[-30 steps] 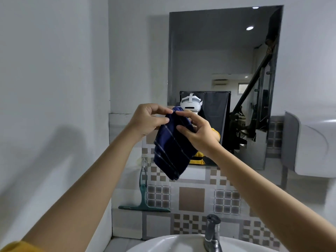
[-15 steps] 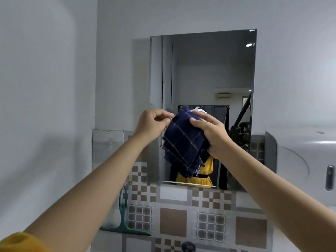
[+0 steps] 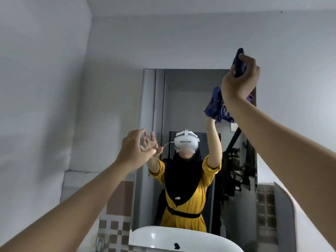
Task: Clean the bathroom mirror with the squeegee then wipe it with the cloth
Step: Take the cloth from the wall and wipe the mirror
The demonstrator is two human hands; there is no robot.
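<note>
The bathroom mirror (image 3: 183,99) hangs on the grey wall straight ahead and reflects a person in a yellow top. My right hand (image 3: 239,80) is raised at the mirror's top right corner, shut on the dark blue cloth (image 3: 238,60), which pokes out above my fingers. Its reflection hangs below the hand inside the mirror. My left hand (image 3: 133,151) is lower, in front of the mirror's left edge, fingers spread and empty. The squeegee is out of view.
A white dispenser (image 3: 298,211) juts from the wall at the lower right. Brown and white checked tiles (image 3: 116,228) run below the mirror on the left. The basin shows only as a reflection at the mirror's bottom.
My left hand has let go of the cloth and opened. My right hand has carried the cloth up to the mirror's top right corner. The view has tilted upward.
</note>
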